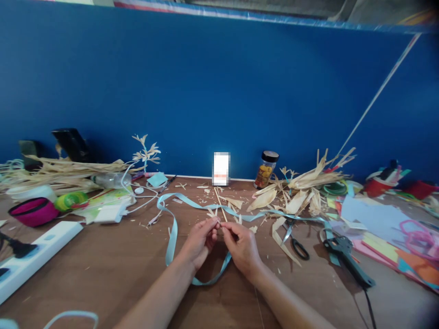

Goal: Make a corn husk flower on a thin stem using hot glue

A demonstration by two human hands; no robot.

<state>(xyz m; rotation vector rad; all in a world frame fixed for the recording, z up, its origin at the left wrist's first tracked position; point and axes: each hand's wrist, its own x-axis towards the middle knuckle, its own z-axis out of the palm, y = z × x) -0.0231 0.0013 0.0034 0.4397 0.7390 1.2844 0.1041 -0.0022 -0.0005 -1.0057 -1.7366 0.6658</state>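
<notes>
My left hand (203, 240) is closed in a pinch on a small corn husk flower (212, 213), whose pale petals stick up past the fingertips. Right against it, my right hand (243, 246) has thumb and forefinger pressed together at the flower's base; what lies between them is too small to make out. A thin tan stick (220, 205) slants beyond the fingertips, and I cannot tell if it is held or lying down. Light blue ribbon (173, 237) loops around and under both hands. Scissors (294, 240) lie right of my right hand.
A glue gun (348, 260) with a cord lies at the right, near coloured paper (363, 214). Dried corn husks (305, 187) are heaped behind the scissors. A lit phone (221, 169) and a jar (265, 170) stand at the back. A power strip (41, 256) is at left.
</notes>
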